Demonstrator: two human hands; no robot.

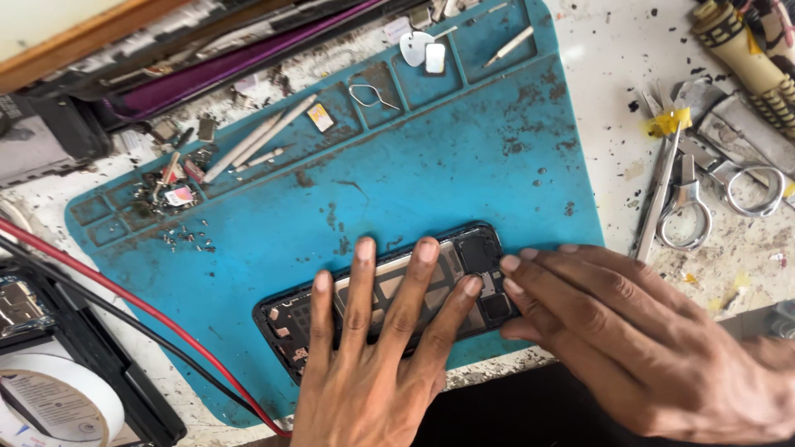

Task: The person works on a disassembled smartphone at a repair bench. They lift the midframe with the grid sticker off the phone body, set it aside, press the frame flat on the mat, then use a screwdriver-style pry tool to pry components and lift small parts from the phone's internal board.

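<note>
So my left hand lies spread flat on the opened phone, lower middle of frame on the blue mat. Right hand fingers are pressed together against its right end. Looks thin and fragile with the boards exposed, so I'd hold it by the frame edges.

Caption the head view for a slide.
Both hands, left and right, press an opened phone flat on a blue mat.

We observe our left hand flat, fingers spread, palm down; our right hand flat, fingers together, fingertips touching the left's.
</note>
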